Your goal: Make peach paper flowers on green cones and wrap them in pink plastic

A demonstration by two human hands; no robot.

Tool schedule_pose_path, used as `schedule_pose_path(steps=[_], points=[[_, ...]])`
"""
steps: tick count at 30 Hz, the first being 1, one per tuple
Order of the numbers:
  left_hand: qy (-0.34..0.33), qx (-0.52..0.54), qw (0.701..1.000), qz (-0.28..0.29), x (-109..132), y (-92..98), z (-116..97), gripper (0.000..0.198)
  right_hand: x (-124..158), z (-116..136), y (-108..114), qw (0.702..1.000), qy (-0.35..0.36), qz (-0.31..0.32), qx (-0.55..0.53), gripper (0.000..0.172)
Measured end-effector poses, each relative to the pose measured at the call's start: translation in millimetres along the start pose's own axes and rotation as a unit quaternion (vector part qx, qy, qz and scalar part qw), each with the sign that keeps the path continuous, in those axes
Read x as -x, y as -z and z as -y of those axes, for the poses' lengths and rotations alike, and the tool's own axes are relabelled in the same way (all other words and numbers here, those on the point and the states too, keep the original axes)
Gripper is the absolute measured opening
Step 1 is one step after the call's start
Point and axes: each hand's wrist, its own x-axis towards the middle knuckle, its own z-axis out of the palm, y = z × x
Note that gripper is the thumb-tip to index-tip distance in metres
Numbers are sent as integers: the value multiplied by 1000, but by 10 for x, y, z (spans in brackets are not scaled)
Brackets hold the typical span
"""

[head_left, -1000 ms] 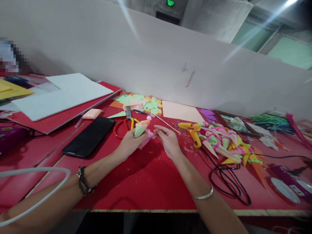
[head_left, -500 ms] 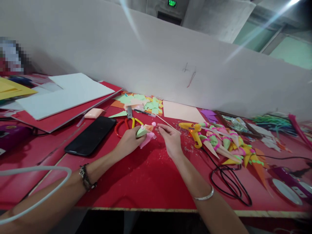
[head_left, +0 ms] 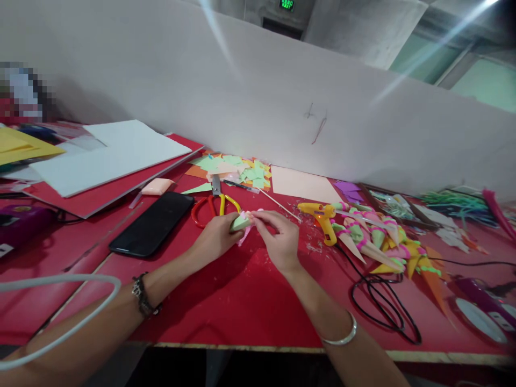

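Near the middle of the red table, my left hand (head_left: 216, 236) is closed around a small light-green paper cone (head_left: 241, 222) with pink material hanging beneath it. My right hand (head_left: 278, 236) meets the cone's open end, thumb and fingers pinched on its pinkish rim; fingertips cover most of that end. Just behind my left hand lie scissors (head_left: 208, 210) with red and yellow handles. A yellow glue gun (head_left: 321, 217) rests to the right of my right hand, beside a pile of decorated paper cones (head_left: 377, 231).
A black phone (head_left: 152, 224) lies at left, below white boards (head_left: 113, 156). Paper scraps (head_left: 253, 174), a peach sheet (head_left: 303, 185) and a thin stick (head_left: 279, 204) are at the back. A black cable (head_left: 381, 306) coils at right, near a white oval dish (head_left: 479, 321).
My right hand has moved left onto the cone's open end, and its fingers now touch the rim. The pink ball seen there before is mostly covered. My left hand keeps its hold.
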Motion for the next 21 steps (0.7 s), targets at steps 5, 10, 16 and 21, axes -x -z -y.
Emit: schedule_pose_path(steps=[5, 10, 16, 21], points=[[-14, 1, 1000, 1, 6, 3, -19, 6, 4, -23, -6, 999, 16, 37, 23, 14], [-18, 9, 1000, 7, 11, 2, -1, 8, 0, -56, -17, 997, 20, 67, 34, 12], [-19, 5, 1000, 12, 17, 6, -30, 7, 0, -45, -21, 998, -14, 59, 19, 11], [-3, -32, 999, 15, 27, 18, -63, 6, -13, -74, -40, 999, -36, 38, 3, 8]])
